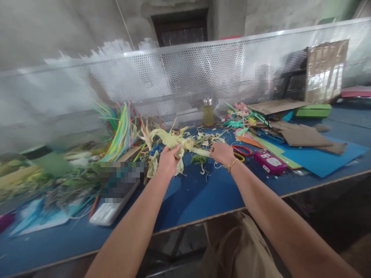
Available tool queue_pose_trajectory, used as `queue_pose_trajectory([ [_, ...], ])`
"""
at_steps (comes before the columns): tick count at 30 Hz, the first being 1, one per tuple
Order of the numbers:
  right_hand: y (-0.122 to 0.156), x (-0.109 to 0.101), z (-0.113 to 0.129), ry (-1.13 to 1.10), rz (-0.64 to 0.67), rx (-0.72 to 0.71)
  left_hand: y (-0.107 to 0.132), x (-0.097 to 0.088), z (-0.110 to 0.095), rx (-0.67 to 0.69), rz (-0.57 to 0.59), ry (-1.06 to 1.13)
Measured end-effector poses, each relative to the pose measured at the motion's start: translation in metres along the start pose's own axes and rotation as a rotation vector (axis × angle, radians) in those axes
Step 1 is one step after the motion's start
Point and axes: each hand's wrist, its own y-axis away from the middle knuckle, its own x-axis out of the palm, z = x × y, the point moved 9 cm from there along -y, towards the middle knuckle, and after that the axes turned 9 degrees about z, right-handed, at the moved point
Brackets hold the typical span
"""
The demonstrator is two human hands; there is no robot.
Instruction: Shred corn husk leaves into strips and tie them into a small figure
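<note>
Over the blue tabletop [191,197], mid-bench: left hand [169,159] clenched round a pale yellow-green bundle of dried husk leaves [174,139], held just above the surface. Right hand [222,153] pinches one strip of that bundle, stretched between both hands. Red-and-yellow-handled scissors [242,151] lie just beside the right hand; magenta plastic box [269,162] near; yellowish glass bottle [208,112] stands behind.
</note>
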Motion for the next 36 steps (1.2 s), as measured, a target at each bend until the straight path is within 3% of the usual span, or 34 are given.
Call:
queue_pose_trajectory([
  [4,-0.009,-0.003,0.0,-0.56,-0.056,-0.116,0.001,0.004,0.007,-0.093,0.02,0.077],
  [7,-0.011,0.007,0.009,-0.963,0.018,-0.193,0.003,0.012,0.011,-0.107,0.093,0.063],
  [9,-0.007,0.014,0.02,-1.086,0.095,-0.23,0.003,0.017,0.016,-0.11,0.134,0.005],
  [13,0.006,0.025,0.044,-1.126,0.229,-0.318,0.002,0.02,0.022,-0.077,0.181,-0.141],
  [19,0.011,0.031,0.052,-1.184,0.322,-0.3,-0.002,0.006,0.01,0.018,0.08,-0.234],
  [22,0.011,0.031,0.049,-1.212,0.329,-0.26,-0.002,0.006,0.01,-0.025,0.101,-0.163],
  [29,0.01,0.036,0.04,-1.194,0.332,-0.143,0.005,0.021,0.029,-0.298,0.195,0.137],
  [36,0.011,0.045,0.039,-1.286,0.437,-0.081,0.001,0.013,0.022,-0.21,0.145,0.107],
])
